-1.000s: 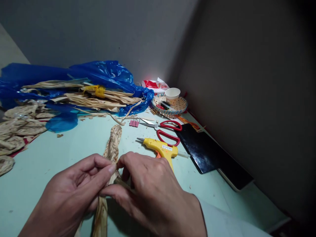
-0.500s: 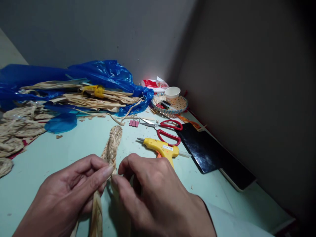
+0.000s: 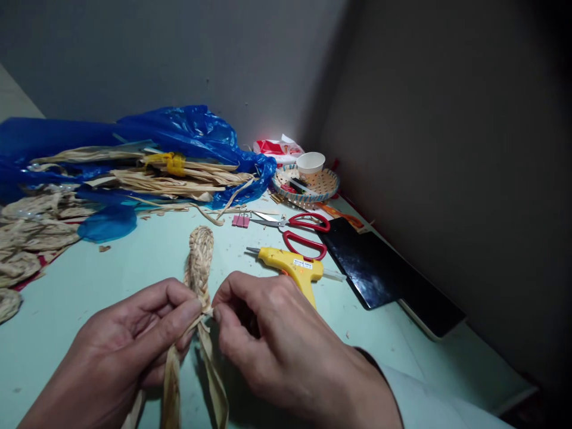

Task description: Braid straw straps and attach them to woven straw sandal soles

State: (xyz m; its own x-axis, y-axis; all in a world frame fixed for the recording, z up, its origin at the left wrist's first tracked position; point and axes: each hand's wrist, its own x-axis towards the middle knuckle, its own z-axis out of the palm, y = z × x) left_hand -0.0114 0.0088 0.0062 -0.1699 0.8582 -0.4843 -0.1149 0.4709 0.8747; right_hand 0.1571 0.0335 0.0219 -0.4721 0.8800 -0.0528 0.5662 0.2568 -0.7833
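Observation:
A braid of pale dried plant fibre stands up in front of me, its top end folded into a rounded loop. My left hand grips its lower end between thumb and fingers. Pressed together at the braid's right edge, the thumb and forefinger of my right hand pinch a thin strand. Below the fingers hang loose flat fibre strips, one of them between my two hands. Just beyond my right hand lies a yellow glue gun, its grip partly hidden.
Red-handled scissors and a pink binder clip lie behind the glue gun. To the right are dark flat devices. At the back stand a woven basket with a white cup, and a blue plastic bag with fibre bundles.
My right thumb and forefinger have closed together at the braid's edge. A loose strip now shows hanging between my hands, and the braid has turned, showing its broader face.

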